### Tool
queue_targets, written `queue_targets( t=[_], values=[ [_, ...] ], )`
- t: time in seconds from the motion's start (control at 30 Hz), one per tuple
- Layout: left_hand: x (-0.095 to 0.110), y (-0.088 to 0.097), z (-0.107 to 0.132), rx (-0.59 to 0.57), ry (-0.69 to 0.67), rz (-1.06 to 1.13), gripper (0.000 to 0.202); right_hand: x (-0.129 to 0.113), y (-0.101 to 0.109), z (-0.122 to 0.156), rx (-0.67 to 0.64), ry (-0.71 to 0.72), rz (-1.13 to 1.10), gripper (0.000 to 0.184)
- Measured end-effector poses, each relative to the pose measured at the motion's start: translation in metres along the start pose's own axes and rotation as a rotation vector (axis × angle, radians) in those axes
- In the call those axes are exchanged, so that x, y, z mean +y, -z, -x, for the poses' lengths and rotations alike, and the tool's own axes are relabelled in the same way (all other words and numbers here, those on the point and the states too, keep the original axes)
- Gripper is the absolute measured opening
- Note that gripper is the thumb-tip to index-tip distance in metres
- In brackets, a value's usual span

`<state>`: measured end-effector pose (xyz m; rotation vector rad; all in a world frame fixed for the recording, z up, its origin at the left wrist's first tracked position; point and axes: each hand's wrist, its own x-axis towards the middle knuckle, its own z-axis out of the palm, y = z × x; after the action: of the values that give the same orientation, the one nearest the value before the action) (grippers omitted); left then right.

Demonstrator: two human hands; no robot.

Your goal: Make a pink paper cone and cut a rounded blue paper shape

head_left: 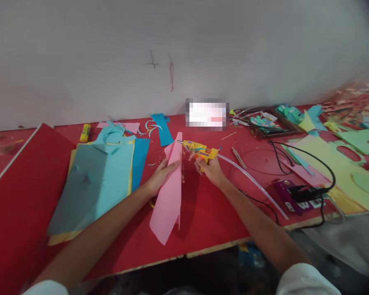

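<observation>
My left hand (160,177) is closed on a folded sheet of pink paper (168,200), held up on edge above the red table. My right hand (211,169) grips a yellow hot glue gun (203,150), its nozzle pointing left and at the upper edge of the pink paper. From the gun's back end a long clear glue stick (255,182) trails down to the right. Part of the left fingers is hidden behind the paper. To the left of the left hand lies a stack of light blue sheets (107,180).
On the right, a purple power box (287,196) has black cables plugged in. A dark tray (287,129) of cut paper pieces stands near the wall, with a cutter (239,157) in front. A yellow glue tube (85,133) and a large red board (27,192) are on the left.
</observation>
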<state>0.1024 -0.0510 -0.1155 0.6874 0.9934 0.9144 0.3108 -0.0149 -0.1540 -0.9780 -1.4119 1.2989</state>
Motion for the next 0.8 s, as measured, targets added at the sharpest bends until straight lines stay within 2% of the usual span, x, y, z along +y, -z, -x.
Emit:
queue_targets(
  t=[0.07,0.27,0.47,0.8],
  values=[
    [-0.002,0.000,-0.001,0.018,0.001,0.004,0.055,-0.004,0.000,0.003,-0.004,-0.004,0.049,0.062],
    [-0.001,-0.003,0.000,-0.037,-0.039,0.022,0.063,-0.014,-0.003,0.008,-0.014,0.038,0.261,0.050],
    [-0.003,-0.002,-0.001,-0.035,-0.037,-0.004,0.069,-0.020,-0.006,0.007,-0.053,0.105,0.336,0.039],
    [-0.004,-0.002,0.000,-0.047,-0.044,-0.054,0.073,-0.021,-0.007,0.006,-0.046,0.125,0.368,0.044]
  ],
)
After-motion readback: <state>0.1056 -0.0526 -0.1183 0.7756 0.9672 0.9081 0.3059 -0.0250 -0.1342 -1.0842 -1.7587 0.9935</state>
